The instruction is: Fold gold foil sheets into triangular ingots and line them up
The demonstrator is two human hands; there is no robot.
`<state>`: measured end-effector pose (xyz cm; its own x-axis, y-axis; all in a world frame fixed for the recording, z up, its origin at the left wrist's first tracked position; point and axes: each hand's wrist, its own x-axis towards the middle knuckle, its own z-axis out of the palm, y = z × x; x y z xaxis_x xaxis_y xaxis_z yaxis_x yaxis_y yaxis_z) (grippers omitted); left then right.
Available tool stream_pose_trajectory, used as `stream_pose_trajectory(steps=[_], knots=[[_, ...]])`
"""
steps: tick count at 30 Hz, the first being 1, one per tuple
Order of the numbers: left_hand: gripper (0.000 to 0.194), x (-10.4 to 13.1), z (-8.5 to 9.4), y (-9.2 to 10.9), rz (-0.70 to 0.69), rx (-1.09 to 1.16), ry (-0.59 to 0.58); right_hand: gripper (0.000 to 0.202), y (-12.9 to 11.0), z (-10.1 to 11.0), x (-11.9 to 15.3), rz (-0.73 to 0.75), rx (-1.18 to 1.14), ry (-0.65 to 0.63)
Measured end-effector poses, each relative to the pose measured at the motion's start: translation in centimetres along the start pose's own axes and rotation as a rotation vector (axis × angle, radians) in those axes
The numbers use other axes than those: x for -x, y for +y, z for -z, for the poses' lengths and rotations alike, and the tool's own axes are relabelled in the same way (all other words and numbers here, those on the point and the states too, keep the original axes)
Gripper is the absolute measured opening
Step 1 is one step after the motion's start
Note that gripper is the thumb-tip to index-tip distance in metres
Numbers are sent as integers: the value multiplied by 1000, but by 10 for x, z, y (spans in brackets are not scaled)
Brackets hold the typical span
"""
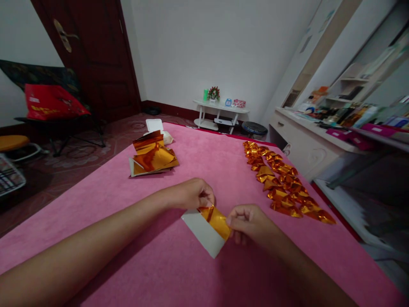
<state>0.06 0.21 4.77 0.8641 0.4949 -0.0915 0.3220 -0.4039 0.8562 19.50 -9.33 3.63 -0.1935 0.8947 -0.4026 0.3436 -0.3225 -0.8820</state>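
Observation:
Between my hands is a sheet of gold foil paper, its pale back facing up and one long side folded over to show a shiny gold strip. My left hand pinches the far corner of that folded strip. At the near right end, my right hand grips the strip between thumb and fingers. To the left, beyond my left forearm, lies a loose stack of gold foil sheets. On the right, folded gold foil pieces lie in two rows running away from me.
A pink cloth covers the surface under my hands. Behind the stack sits an open white box. A white cluttered dresser stands at the right, a folding chair with a red bag at the left, and a small white table by the wall.

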Motion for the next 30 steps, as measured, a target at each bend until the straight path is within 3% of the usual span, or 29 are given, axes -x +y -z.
stream_pose_trajectory(steps=[4,7,11,14,18,23,27,30], knots=[[20,-24,3,20,-191,-500,-161,21,6,-13,15,-26,137,-31],[18,-46,-6,32,-304,-784,-207,25,9,-10,21,83,298,36],[9,-65,-18,32,-513,-932,-225,14,13,2,21,387,579,315],[9,-67,-20,21,-624,-901,-190,25,20,5,20,522,680,326],[7,-57,-19,4,-609,-769,-66,34,29,0,20,534,760,282],[15,-22,-33,4,-388,-813,225,32,28,-1,19,629,791,297],[19,17,-61,18,-392,-852,260,29,27,3,18,673,770,235],[29,33,-82,23,-449,-867,246,32,28,3,18,674,763,230]])
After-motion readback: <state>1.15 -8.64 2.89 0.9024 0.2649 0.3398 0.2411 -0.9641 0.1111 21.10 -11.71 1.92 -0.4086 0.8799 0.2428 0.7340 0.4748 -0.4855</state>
